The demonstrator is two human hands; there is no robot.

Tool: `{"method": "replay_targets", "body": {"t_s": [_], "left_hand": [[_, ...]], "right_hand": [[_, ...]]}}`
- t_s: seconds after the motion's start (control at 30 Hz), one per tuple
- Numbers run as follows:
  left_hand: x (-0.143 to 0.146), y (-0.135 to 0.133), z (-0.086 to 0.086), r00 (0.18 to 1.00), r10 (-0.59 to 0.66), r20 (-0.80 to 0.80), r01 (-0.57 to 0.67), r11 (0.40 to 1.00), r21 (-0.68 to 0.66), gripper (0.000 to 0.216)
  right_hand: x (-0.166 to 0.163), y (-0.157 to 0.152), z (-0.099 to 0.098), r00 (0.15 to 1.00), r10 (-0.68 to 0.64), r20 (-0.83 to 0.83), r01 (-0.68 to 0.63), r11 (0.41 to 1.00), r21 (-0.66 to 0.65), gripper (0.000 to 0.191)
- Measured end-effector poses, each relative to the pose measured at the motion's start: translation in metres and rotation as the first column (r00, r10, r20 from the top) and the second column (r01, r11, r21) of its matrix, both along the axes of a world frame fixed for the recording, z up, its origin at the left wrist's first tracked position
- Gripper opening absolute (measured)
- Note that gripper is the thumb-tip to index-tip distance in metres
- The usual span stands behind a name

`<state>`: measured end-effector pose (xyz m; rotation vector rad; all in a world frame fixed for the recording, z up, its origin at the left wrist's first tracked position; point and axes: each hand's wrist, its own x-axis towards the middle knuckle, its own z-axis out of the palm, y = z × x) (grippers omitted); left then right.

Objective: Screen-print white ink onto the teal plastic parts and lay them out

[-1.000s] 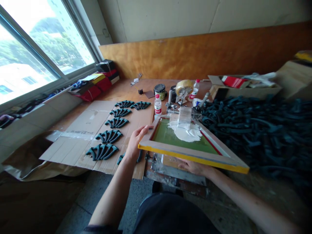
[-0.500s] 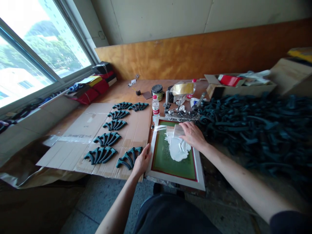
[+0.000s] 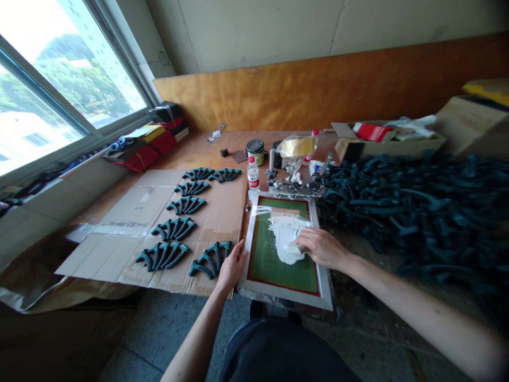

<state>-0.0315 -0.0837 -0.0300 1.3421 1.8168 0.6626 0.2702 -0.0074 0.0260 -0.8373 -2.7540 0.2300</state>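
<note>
A silk-screen frame (image 3: 326, 289) with pale edges and green mesh lies in front of me. White ink (image 3: 284, 236) is spread in a thick patch over the upper middle of the mesh. My left hand (image 3: 233, 266) grips the frame's left edge, fingers closed around it. My right hand (image 3: 321, 247) is closed over the right side of the ink, pinching a small flat scraper that its fingers and the ink mostly hide. Left of the frame, the nearest dark green curved, ribbed part (image 3: 210, 260) lies close to my left hand.
Several more ribbed parts (image 3: 164, 255) are laid out on a flat cardboard sheet (image 3: 99, 252). A large heap of dark parts (image 3: 413, 207) lies at right. Behind the frame stand a red-capped bottle (image 3: 253, 174), a dark-lidded jar (image 3: 255, 151) and metal clamps (image 3: 294, 185).
My right hand has come toward me and slightly right with the scraper, from the top of the ink to its lower right side. My left hand stays on the frame.
</note>
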Motion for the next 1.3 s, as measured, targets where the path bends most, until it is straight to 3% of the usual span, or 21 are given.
{"method": "replay_targets", "body": {"t_s": [0.1, 0.17, 0.27, 0.37, 0.43, 0.53, 0.6, 0.67, 0.73, 0.8, 0.87, 0.97, 1.03, 1.1, 1.13, 1.2, 1.23, 1.27, 1.3], "left_hand": [[-0.002, 0.000, -0.002, 0.999, 0.011, 0.053, -0.012, 1.000, 0.003, 0.053], [-0.002, 0.000, -0.003, 0.994, 0.039, 0.101, -0.040, 0.999, 0.005, 0.051], [-0.002, -0.001, -0.004, 0.979, 0.101, 0.176, -0.106, 0.994, 0.016, 0.050], [-0.004, -0.001, 0.004, 0.958, 0.104, 0.269, -0.110, 0.994, 0.008, 0.059], [-0.006, 0.000, 0.018, 0.931, 0.080, 0.356, -0.080, 0.997, -0.016, 0.070], [-0.008, 0.003, 0.057, 0.897, 0.063, 0.438, -0.074, 0.997, 0.009, 0.074], [-0.007, 0.009, 0.089, 0.895, 0.066, 0.441, -0.116, 0.989, 0.087, 0.062], [-0.003, 0.020, 0.120, 0.884, 0.065, 0.464, -0.170, 0.967, 0.187, 0.053], [0.003, 0.037, 0.145, 0.862, 0.040, 0.506, -0.216, 0.931, 0.293, 0.048], [0.010, 0.059, 0.163, 0.825, -0.002, 0.565, -0.258, 0.888, 0.380, 0.045], [0.018, 0.082, 0.178, 0.781, -0.041, 0.623, -0.291, 0.860, 0.420, 0.043], [0.031, 0.102, 0.193, 0.745, -0.059, 0.664, -0.326, 0.837, 0.440, 0.048], [0.040, 0.096, 0.189, 0.746, -0.009, 0.666, -0.380, 0.815, 0.437, 0.051], [0.049, 0.076, 0.168, 0.752, 0.059, 0.656, -0.406, 0.826, 0.392, 0.057], [0.054, 0.062, 0.150, 0.761, 0.085, 0.643, -0.382, 0.860, 0.338, 0.060], [0.064, 0.030, 0.108, 0.791, 0.026, 0.612, -0.104, 0.990, 0.092, 0.071], [0.070, 0.014, 0.086, 0.782, -0.022, 0.623, 0.050, 0.998, -0.028, 0.074], [0.076, -0.001, 0.066, 0.764, -0.025, 0.644, 0.112, 0.989, -0.095, 0.076], [0.082, -0.014, 0.049, 0.736, 0.014, 0.677, 0.093, 0.988, -0.121, 0.076]], "right_hand": [[-0.005, -0.014, -0.015, 0.995, -0.037, -0.089, 0.050, 0.988, 0.148, 0.028], [-0.002, -0.024, -0.022, 0.996, 0.005, -0.091, 0.009, 0.988, 0.156, 0.030], [0.002, -0.017, -0.014, 0.997, -0.027, -0.076, 0.028, 1.000, 0.012, 0.024], [-0.010, 0.018, 0.009, 0.970, -0.218, -0.111, 0.206, 0.972, -0.110, 0.038], [-0.021, 0.045, 0.028, 0.932, -0.351, -0.089, 0.341, 0.933, -0.116, 0.057], [-0.020, 0.072, 0.056, 0.873, -0.482, -0.078, 0.482, 0.876, -0.014, 0.068], [0.000, 0.081, 0.071, 0.824, -0.526, -0.210, 0.546, 0.837, 0.047, 0.065], [0.030, 0.083, 0.076, 0.717, -0.578, -0.388, 0.636, 0.771, 0.026, 0.056], [0.059, 0.079, 0.066, 0.588, -0.669, -0.456, 0.726, 0.684, -0.067, 0.048], [0.073, 0.068, 0.041, 0.536, -0.746, -0.394, 0.763, 0.628, -0.151, 0.044], [0.068, 0.048, 0.006, 0.603, -0.746, -0.283, 0.723, 0.661, -0.203, 0.041], [0.041, 0.014, -0.045, 0.778, -0.610, -0.150, 0.582, 0.790, -0.195, 0.035], [0.027, -0.002, -0.069, 0.835, -0.544, -0.082, 0.527, 0.834, -0.163, 0.030], [0.020, -0.006, -0.082, 0.820, -0.571, -0.042, 0.554, 0.810, -0.196, 0.026], [0.018, -0.005, -0.085, 0.800, -0.599, -0.038, 0.577, 0.784, -0.230, 0.026], [0.007, -0.001, -0.085, 0.764, -0.639, -0.088, 0.595, 0.751, -0.286, 0.029], [-0.003, -0.003, -0.082, 0.759, -0.636, -0.141, 0.581, 0.759, -0.293, 0.030], [-0.017, -0.008, -0.077, 0.767, -0.610, -0.202, 0.551, 0.786, -0.281, 0.031], [-0.033, -0.016, -0.072, 0.786, -0.561, -0.261, 0.505, 0.825, -0.254, 0.031]]}}
